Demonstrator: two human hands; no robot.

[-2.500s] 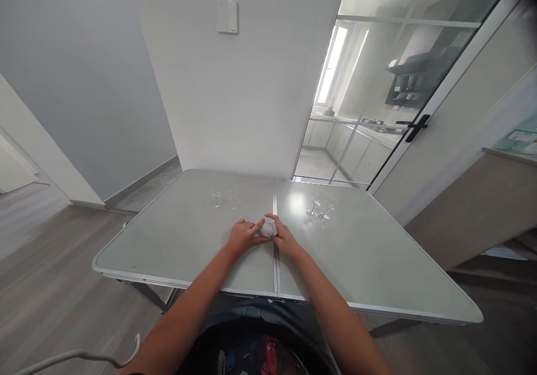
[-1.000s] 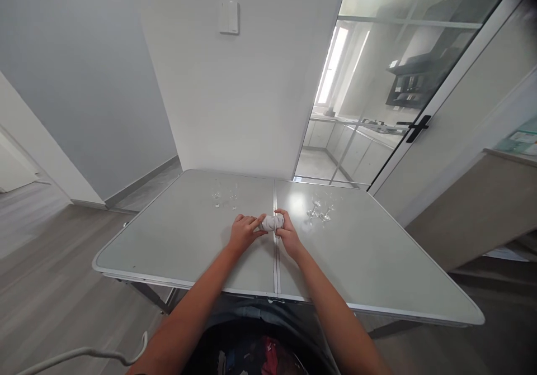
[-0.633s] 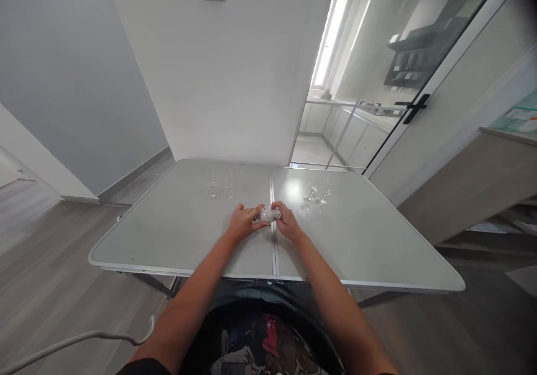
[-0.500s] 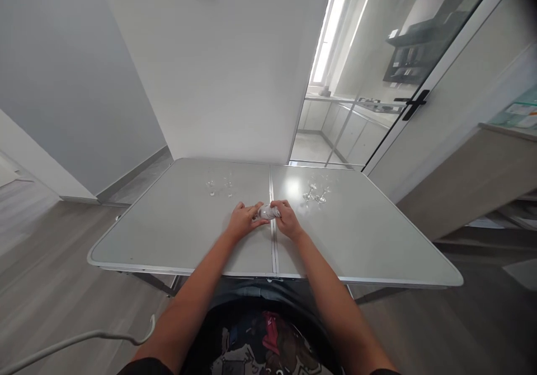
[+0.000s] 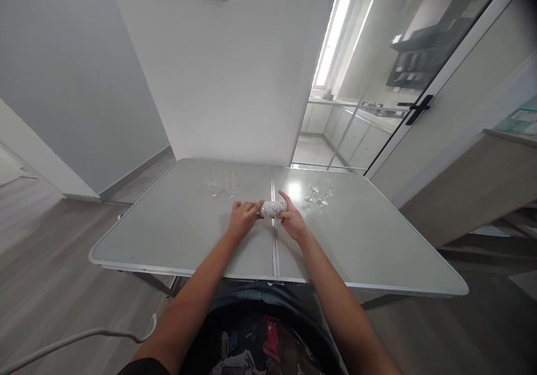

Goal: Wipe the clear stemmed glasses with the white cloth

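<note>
Above the table's centre seam I hold a small glass (image 5: pixel 271 209) on its side, with crumpled white material, cloth or paper, showing in or around it; I cannot tell which. My left hand (image 5: pixel 244 218) is closed round its left end. At the other end, the thumb and fingers of my right hand (image 5: pixel 292 218) grip it, with the index finger stretched up past the rim. Clear stemmed glasses (image 5: pixel 213 186) stand at the back left. More clear glasses (image 5: pixel 322 201) rest at the back right, where their foot discs show brightest.
The pale folding table (image 5: pixel 176 235) has a metal seam (image 5: pixel 274 246) down its middle and reaches the white wall (image 5: pixel 235 84). A glass door (image 5: pixel 348 112) with a black handle (image 5: pixel 419 110) is behind on the right. A white cable (image 5: pixel 100 333) hangs at the lower left.
The glass is turned slightly and more of its white side shows. My right hand has shifted its fingers at the right end, the index finger now raised. My view has tilted a little.
</note>
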